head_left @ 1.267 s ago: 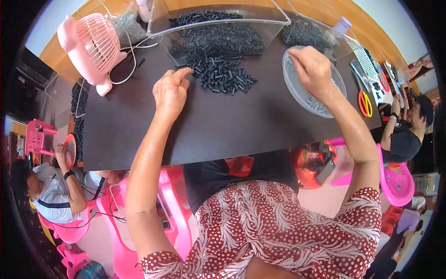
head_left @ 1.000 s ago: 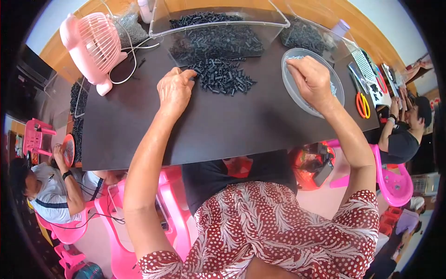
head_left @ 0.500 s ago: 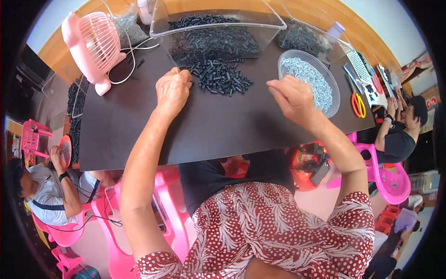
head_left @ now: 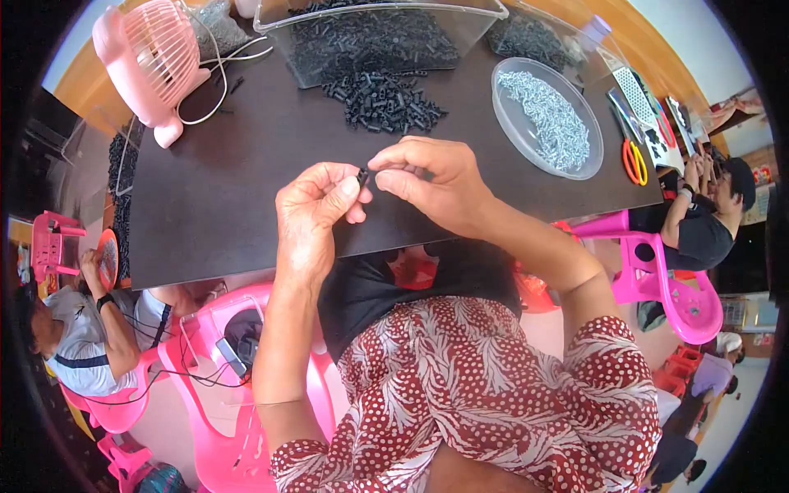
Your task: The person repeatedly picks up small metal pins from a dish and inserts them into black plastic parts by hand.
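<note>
Small black plastic piece (head_left: 362,176) pinched between fingertips of left hand (head_left: 316,209) and right hand (head_left: 427,182), above near tabletop (head_left: 222,205). Judged light, stiff, easily dropped; best gripped by ends. Similar black pieces (head_left: 382,99) heaped farther off; dish of pale pins (head_left: 549,117) at far right.

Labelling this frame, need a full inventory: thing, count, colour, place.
small part: one, black, pinched between both hands
loose parts pile: many, black, table centre-top
clear bin: one, holds black parts, top
round dish: one, clear, silvery pieces, right
desk fan: one, pink, top left
scissors: one, orange-handled, right edge
table: one, dark
chairs: several, pink, around
left hand: centre
right hand: centre
</note>
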The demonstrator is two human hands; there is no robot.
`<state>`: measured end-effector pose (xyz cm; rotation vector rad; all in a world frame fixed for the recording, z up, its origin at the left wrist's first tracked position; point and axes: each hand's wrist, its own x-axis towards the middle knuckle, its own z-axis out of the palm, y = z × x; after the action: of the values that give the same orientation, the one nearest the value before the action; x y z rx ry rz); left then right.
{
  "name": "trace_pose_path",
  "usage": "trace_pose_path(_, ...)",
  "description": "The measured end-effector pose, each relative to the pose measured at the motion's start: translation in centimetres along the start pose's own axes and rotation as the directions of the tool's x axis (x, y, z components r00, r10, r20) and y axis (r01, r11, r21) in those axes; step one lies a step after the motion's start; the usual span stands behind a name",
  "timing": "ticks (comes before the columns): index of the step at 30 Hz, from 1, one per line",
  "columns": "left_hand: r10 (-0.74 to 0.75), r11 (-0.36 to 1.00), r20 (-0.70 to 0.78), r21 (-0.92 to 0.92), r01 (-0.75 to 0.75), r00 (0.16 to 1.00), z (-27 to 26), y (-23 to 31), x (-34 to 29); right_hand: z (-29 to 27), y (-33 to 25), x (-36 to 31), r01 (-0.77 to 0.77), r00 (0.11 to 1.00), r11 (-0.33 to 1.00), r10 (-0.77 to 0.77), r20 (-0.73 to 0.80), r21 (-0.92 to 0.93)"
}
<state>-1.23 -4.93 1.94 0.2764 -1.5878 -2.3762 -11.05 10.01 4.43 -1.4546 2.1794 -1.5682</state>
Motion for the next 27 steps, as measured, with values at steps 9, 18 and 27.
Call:
trace_pose_path(9, 0.025, 0.999, -0.066, -0.042, -0.028, 0.998, 2.3, -0.5, -2.0, -0.3, -0.6, -1.4, 0.323, 0.940, 0.909, -0.341, -0.022, -0.264)
trace_pose_path(18, -0.079, 0.974, -0.049, -0.219, 0.067, 0.996, 3.9, -1.2, -2.6, -1.0, 0.2, -3.7, 0.417, 0.861, 0.788, -0.503, -0.082, -0.453)
trace_pose_path(27, 0.060, 0.998, -0.079, 0.017, -0.059, 0.995, 3.4, -3.0, -2.1, -15.7, 9.2, -1.5, -0.152, 0.952, 0.534, -0.148, -0.269, -0.832)
